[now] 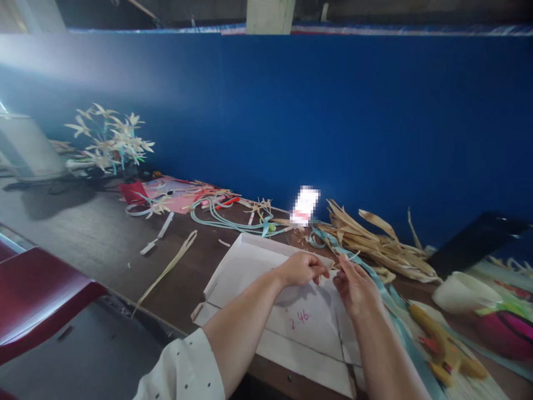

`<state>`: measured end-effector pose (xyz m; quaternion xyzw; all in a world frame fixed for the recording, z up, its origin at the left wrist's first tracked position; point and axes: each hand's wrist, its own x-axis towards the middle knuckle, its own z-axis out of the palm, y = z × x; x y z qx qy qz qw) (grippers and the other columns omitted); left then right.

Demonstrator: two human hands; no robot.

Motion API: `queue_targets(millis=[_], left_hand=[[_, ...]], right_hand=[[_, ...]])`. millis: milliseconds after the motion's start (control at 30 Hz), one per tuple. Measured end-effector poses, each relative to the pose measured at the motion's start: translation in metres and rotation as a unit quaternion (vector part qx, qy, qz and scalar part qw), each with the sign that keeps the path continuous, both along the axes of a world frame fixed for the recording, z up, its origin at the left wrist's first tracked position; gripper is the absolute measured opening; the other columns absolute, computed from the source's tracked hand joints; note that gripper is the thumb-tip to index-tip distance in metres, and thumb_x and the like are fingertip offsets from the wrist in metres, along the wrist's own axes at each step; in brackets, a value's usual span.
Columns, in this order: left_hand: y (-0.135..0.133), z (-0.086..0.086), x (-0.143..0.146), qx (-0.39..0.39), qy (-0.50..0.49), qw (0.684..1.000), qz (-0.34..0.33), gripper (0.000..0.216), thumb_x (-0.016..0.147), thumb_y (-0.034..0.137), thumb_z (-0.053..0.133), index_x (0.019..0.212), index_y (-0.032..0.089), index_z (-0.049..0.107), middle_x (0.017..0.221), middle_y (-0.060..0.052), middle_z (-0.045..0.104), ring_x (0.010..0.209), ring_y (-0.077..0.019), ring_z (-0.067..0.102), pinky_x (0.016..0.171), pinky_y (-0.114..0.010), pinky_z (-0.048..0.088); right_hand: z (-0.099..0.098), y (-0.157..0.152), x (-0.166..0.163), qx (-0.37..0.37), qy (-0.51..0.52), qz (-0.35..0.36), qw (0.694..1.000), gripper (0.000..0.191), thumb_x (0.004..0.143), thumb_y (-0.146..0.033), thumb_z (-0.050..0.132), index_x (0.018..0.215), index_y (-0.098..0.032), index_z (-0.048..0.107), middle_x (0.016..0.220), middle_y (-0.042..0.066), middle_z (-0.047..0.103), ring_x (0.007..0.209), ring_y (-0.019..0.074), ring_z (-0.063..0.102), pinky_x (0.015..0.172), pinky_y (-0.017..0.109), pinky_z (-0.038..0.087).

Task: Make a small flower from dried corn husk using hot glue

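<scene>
Head view shows our right hand (358, 286) with thumb and fingers pressed together on a slender pale strip (355, 255), whose free end pokes out past the thumb. Our left hand (305, 269) is just beside it, fingers curled in, fingertips nearly meeting the right's; we cannot tell whether they grip anything. The strip lies on the far side of our right thumb, over the far right part of the opened white box (245, 269), its long axis slanting away and to the right. Our right hand is the nearer, since it holds the strip; from our left fingers the strip lies rightward.

Just right of the box, a light-blue ribbon (402, 319) runs beside our right forearm, and dried corn husks (375, 244) spread beyond its far right corner, crowding that side. Farther right of the box are a yellow glue gun (449, 344) and a white bowl (462, 291). Beyond its far left edge we see a coil of blue cord (214, 224); to its left, a bundle of pale strands (170, 269). Well beyond the box rises a blue partition (375, 111).
</scene>
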<state>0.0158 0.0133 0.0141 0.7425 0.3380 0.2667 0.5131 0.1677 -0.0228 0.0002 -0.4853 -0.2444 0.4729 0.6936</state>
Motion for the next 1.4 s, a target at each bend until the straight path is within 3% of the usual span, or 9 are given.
queue_targets(millis=[100, 200, 333, 500, 733, 1067, 1400], left_hand=[[0.001, -0.001, 0.001, 0.005, -0.013, 1.0, 0.016, 0.032, 0.083, 0.038, 0.051, 0.087, 0.013, 0.07, 0.062, 0.0, 0.06, 0.063, -0.0109, 0.054, 0.067, -0.022, 0.041], [0.004, -0.002, 0.002, 0.0, -0.035, 0.998, 0.053, 0.032, 0.083, 0.037, 0.05, 0.087, 0.013, 0.07, 0.061, 0.0, 0.06, 0.062, -0.0108, 0.054, 0.068, -0.022, 0.041], [0.006, -0.005, 0.002, -0.012, -0.055, 0.996, 0.073, 0.033, 0.081, 0.039, 0.052, 0.089, 0.012, 0.07, 0.061, -0.001, 0.061, 0.06, -0.0103, 0.052, 0.066, -0.022, 0.041], [0.007, -0.009, 0.003, -0.027, -0.045, 0.998, 0.046, 0.035, 0.08, 0.042, 0.054, 0.087, 0.012, 0.07, 0.068, -0.003, 0.065, 0.062, -0.0107, 0.052, 0.065, -0.022, 0.041], [0.009, -0.013, 0.003, -0.002, -0.067, 0.997, 0.022, 0.033, 0.076, 0.042, 0.059, 0.085, 0.013, 0.07, 0.072, -0.002, 0.067, 0.07, -0.0122, 0.057, 0.07, -0.022, 0.043], [0.008, -0.008, 0.001, 0.028, -0.011, 0.993, 0.111, 0.025, 0.063, 0.037, 0.072, 0.071, 0.013, 0.069, 0.067, 0.001, 0.062, 0.064, -0.0109, 0.051, 0.058, -0.021, 0.036], [0.006, -0.005, -0.001, 0.028, -0.001, 0.989, 0.148, 0.033, 0.056, 0.043, 0.077, 0.066, 0.014, 0.063, 0.065, 0.002, 0.059, 0.061, -0.0099, 0.05, 0.056, -0.021, 0.035]], right_hand=[[0.003, -0.003, 0.0, -0.015, 0.009, 0.066, 0.998, 0.039, 0.062, -0.052, 0.077, 0.084, -0.021, 0.068, 0.075, -0.002, 0.062, 0.049, 0.0059, 0.046, 0.041, 0.017, 0.041], [0.006, -0.005, -0.001, -0.013, -0.009, 0.12, 0.993, 0.04, 0.065, -0.046, 0.077, 0.096, -0.023, 0.069, 0.084, 0.0, 0.065, 0.053, 0.0078, 0.051, 0.042, 0.018, 0.043], [0.005, -0.005, -0.003, -0.027, -0.044, 0.136, 0.989, 0.039, 0.054, -0.032, 0.084, 0.09, -0.02, 0.072, 0.074, -0.001, 0.064, 0.051, 0.007, 0.048, 0.041, 0.017, 0.039], [0.003, -0.003, -0.003, -0.039, -0.037, 0.103, 0.993, 0.036, 0.049, -0.034, 0.086, 0.078, -0.017, 0.072, 0.072, 0.001, 0.062, 0.05, 0.0059, 0.044, 0.039, 0.015, 0.037], [0.003, -0.002, -0.002, -0.023, -0.027, 0.101, 0.994, 0.036, 0.048, -0.034, 0.086, 0.076, -0.017, 0.072, 0.078, 0.002, 0.063, 0.049, 0.0038, 0.043, 0.036, 0.013, 0.031], [0.002, -0.003, -0.006, -0.023, -0.044, 0.105, 0.993, 0.035, 0.047, -0.036, 0.087, 0.073, -0.017, 0.072, 0.082, 0.004, 0.064, 0.05, 0.0036, 0.04, 0.035, 0.012, 0.03], [0.004, -0.006, -0.009, -0.016, -0.042, 0.129, 0.991, 0.034, 0.052, -0.036, 0.086, 0.073, -0.017, 0.068, 0.084, 0.003, 0.064, 0.05, 0.0029, 0.04, 0.036, 0.012, 0.029]])
